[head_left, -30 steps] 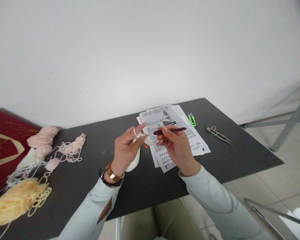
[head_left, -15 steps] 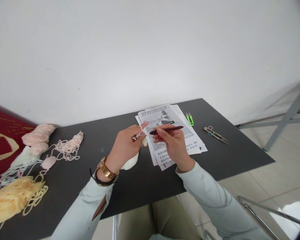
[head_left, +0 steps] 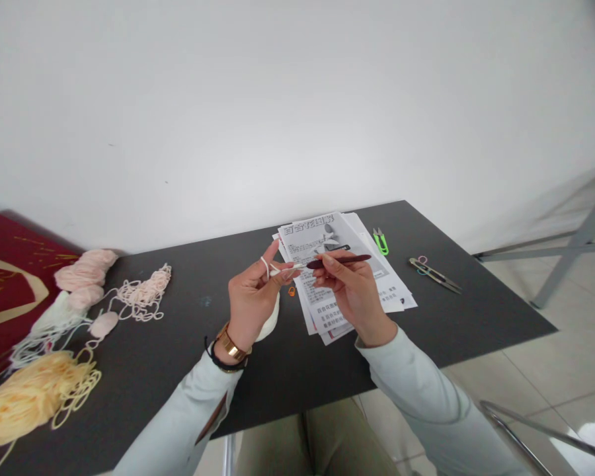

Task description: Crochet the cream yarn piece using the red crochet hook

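Note:
My left hand [head_left: 252, 294] is raised over the dark table [head_left: 178, 357], its fingers pinched on a small piece of white crochet work [head_left: 272, 311], with white yarn looped over the index finger. My right hand [head_left: 352, 291] grips a dark red crochet hook [head_left: 340, 261] like a pencil. The hook's tip points left and meets the yarn at my left fingertips. A small orange stitch marker [head_left: 291, 291] lies on the table below the hook's tip.
Printed pattern sheets [head_left: 377, 277] lie under my right hand. Green snips [head_left: 381, 240] and thin scissors [head_left: 435, 274] sit to the right. Pink yarn [head_left: 143, 291], pale pink balls [head_left: 84, 271] and yellow yarn [head_left: 34, 393] are at the left. A red cloth [head_left: 4, 284] is far left.
Both hands stay together at the work; the hook's tip has shifted a little against the yarn. The camera has moved slightly.

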`<state>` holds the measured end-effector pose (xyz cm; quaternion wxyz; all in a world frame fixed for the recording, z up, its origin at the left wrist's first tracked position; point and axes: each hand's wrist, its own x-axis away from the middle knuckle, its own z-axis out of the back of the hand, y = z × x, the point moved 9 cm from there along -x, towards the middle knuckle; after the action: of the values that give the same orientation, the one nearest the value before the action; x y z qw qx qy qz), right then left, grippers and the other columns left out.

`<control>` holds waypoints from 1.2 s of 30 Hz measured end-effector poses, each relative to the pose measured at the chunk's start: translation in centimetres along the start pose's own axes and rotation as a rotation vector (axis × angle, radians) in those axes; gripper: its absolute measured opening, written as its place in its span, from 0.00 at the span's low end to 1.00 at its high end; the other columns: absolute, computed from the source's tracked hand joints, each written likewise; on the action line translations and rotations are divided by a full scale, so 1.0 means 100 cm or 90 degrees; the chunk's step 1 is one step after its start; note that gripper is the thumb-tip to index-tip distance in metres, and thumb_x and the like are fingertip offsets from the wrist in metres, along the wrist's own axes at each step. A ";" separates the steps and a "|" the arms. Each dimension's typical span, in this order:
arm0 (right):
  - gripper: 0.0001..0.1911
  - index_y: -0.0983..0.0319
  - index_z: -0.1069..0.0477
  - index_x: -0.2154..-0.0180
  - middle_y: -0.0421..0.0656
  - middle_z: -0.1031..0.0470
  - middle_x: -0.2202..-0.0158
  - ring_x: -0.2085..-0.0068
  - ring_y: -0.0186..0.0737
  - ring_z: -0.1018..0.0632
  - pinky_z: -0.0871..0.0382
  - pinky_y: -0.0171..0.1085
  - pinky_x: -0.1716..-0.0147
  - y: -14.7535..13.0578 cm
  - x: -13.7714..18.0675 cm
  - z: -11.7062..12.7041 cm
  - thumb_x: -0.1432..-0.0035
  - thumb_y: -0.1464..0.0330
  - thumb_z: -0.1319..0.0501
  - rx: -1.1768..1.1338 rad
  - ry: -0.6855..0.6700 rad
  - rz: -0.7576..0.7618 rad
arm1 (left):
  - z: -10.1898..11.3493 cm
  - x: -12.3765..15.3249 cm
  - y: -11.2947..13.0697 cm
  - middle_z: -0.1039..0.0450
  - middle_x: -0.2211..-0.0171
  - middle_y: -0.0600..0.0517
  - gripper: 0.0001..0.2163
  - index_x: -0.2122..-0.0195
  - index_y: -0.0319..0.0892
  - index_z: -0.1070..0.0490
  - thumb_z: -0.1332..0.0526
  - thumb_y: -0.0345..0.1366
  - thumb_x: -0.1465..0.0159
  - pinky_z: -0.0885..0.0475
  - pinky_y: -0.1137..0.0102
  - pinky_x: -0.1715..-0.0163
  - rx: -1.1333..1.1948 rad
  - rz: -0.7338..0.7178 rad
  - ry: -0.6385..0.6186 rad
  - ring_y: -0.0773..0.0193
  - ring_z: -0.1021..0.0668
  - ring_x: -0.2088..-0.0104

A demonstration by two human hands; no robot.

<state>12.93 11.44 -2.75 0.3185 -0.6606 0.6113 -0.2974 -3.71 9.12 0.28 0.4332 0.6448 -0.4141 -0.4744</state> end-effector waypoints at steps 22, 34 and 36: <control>0.11 0.62 0.20 0.67 0.41 0.18 0.74 0.75 0.32 0.20 0.21 0.29 0.72 0.019 0.007 -0.010 0.53 0.64 0.27 -0.037 -0.004 -0.054 | 0.004 0.006 -0.019 0.18 0.65 0.55 0.26 0.46 0.51 0.28 0.29 0.33 0.46 0.21 0.70 0.62 0.042 -0.024 0.039 0.64 0.17 0.64; 0.26 0.54 0.30 0.43 0.47 0.21 0.60 0.58 0.43 0.21 0.23 0.42 0.60 -0.029 0.077 -0.058 0.41 0.78 0.42 0.681 -0.211 0.704 | -0.009 0.012 -0.027 0.17 0.68 0.48 0.26 0.44 0.45 0.28 0.30 0.37 0.44 0.23 0.71 0.67 0.264 0.171 0.041 0.63 0.17 0.71; 0.27 0.54 0.34 0.40 0.48 0.22 0.59 0.57 0.43 0.21 0.23 0.41 0.60 -0.026 0.083 -0.061 0.40 0.77 0.43 0.740 -0.244 0.761 | -0.010 0.014 -0.024 0.17 0.70 0.49 0.26 0.43 0.45 0.29 0.31 0.37 0.44 0.23 0.70 0.66 0.294 0.195 0.046 0.63 0.17 0.72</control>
<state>10.40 2.95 3.12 0.8079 0.0020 0.5431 -0.2286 -2.13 8.68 -2.15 0.3562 0.6728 -0.5882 -0.2732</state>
